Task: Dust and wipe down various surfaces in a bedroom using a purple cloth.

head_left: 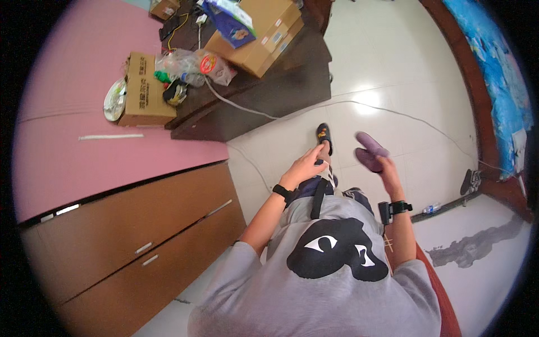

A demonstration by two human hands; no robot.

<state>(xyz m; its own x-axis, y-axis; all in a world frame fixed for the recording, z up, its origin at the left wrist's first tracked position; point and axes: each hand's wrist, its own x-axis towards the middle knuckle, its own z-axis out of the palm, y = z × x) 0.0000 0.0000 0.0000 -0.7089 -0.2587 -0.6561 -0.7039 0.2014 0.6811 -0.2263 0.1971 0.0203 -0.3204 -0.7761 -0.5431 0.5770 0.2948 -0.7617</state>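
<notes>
A pair of purple slippers [370, 153] is gripped in my right hand [386, 166], raised over the floor to the right of my legs. The slippers lie against each other, soles partly showing. My left hand [306, 167] is in front of my waist, with its fingers stretched forward above my leg. Beside its fingers is a small dark thing [319, 162], too small to name. A black strap [319, 199] hangs over the front of my grey shirt. One dark clog [324, 135] with yellow decorations is on my foot.
A dark desk [252, 112] at the upper left bears cardboard boxes [264, 33] and plastic bags [216, 68]. A grey cable [393, 109] crosses the tiled floor. Brown drawers [140, 236] stand at left. Near the right wall are a shoe [470, 182] and a plastic bottle [432, 208].
</notes>
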